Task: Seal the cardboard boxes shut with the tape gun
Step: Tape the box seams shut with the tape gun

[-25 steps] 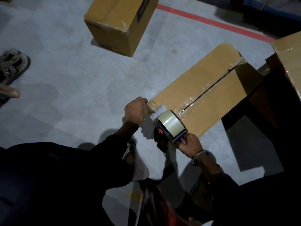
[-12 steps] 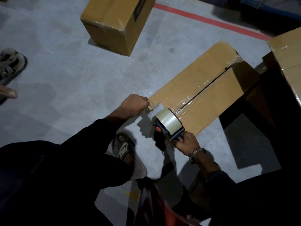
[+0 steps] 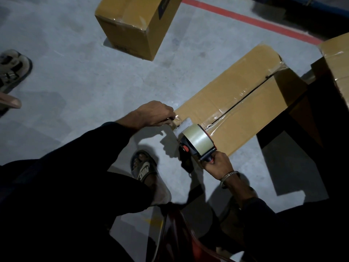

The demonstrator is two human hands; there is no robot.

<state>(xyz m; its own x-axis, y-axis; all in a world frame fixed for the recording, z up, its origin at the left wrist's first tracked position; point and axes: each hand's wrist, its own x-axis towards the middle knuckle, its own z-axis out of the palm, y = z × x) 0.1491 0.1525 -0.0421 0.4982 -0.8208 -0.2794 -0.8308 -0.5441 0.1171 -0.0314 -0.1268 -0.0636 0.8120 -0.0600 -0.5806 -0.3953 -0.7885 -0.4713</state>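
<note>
A long brown cardboard box (image 3: 236, 91) lies on the grey floor, its centre seam covered by shiny clear tape. At the box's near end sits the tape gun (image 3: 196, 140), black and red with a roll of clear tape. My right hand (image 3: 217, 163) grips its handle. My left hand (image 3: 154, 113) is at the near left corner of the box, its fingers curled and pinching the tape end against the cardboard.
A second, taped cardboard box (image 3: 136, 25) stands on the floor at the back. A third box (image 3: 338, 69) rises at the right edge. A red floor line (image 3: 245, 17) runs behind. Another person's shoe (image 3: 13, 70) is at the left. My sandalled foot (image 3: 145, 167) is below the hands.
My left arm has stretched out lower and flatter toward the box corner. The tape gun and my right hand stay at the near end of the box.
</note>
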